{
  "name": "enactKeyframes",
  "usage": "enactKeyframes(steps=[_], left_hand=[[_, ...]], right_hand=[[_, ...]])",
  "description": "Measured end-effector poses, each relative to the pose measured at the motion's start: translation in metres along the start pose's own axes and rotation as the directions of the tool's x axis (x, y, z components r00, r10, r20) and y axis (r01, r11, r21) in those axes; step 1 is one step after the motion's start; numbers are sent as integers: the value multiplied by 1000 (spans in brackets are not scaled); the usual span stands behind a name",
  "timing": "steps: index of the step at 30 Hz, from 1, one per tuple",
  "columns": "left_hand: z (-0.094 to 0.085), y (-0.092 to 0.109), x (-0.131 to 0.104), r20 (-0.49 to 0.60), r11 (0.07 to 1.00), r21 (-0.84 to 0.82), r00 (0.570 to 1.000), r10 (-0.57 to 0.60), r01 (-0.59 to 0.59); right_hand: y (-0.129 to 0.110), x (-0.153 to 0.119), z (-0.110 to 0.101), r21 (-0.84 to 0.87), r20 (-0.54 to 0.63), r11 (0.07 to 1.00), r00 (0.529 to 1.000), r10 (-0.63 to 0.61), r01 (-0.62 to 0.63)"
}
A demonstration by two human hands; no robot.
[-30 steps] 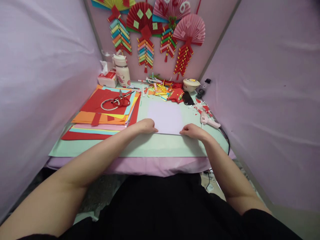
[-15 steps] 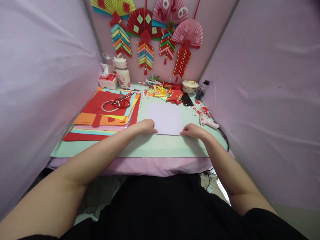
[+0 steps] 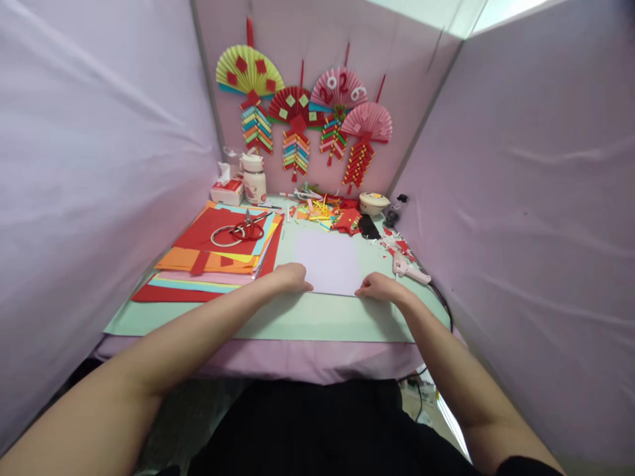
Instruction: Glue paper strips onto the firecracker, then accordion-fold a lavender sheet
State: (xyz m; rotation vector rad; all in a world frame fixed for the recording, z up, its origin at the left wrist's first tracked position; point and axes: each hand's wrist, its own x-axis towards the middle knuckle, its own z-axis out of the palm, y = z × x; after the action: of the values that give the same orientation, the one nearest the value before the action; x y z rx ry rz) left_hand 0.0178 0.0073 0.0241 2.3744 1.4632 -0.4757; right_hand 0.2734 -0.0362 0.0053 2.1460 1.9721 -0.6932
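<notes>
A pale lilac sheet of paper [image 3: 329, 261] lies flat on the mint-green table cover [image 3: 317, 320] in front of me. My left hand [image 3: 294, 277] is closed at its near left corner, with thumb and fingers pinching the edge. At the near right corner my right hand [image 3: 376, 286] pinches the same edge. To the left of my left hand is a pile of coloured paper [image 3: 208, 231] in red, orange, yellow, pink and blue. Red-handled scissors [image 3: 248, 229] and a white ring [image 3: 225, 236] rest on top of that pile.
A glue gun [image 3: 411, 270] with a dark cord lies at the right. Along the back are a tissue box [image 3: 228, 193], a white bottle [image 3: 254, 182], paper scraps [image 3: 320, 209], a lidded bowl [image 3: 374, 203] and a black item [image 3: 368, 227]. Paper fans [image 3: 342, 89] hang on the back wall.
My view has tilted upward, so the table sits lower in the picture and more of the back wall shows. Both hands still pinch the near corners of the lilac paper.
</notes>
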Motion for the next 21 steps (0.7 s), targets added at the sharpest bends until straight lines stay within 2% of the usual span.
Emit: enactKeyframes(steps=[4, 21], left_hand=[[1, -4, -5, -32, 1000, -22, 999, -9, 8], [-5, -12, -7, 6, 999, 42, 1000, -9, 9]], right_hand=[[1, 0, -1, 26, -2, 1000, 1000, -18, 18], [9, 4, -1, 58, 4, 997, 999, -43, 43]])
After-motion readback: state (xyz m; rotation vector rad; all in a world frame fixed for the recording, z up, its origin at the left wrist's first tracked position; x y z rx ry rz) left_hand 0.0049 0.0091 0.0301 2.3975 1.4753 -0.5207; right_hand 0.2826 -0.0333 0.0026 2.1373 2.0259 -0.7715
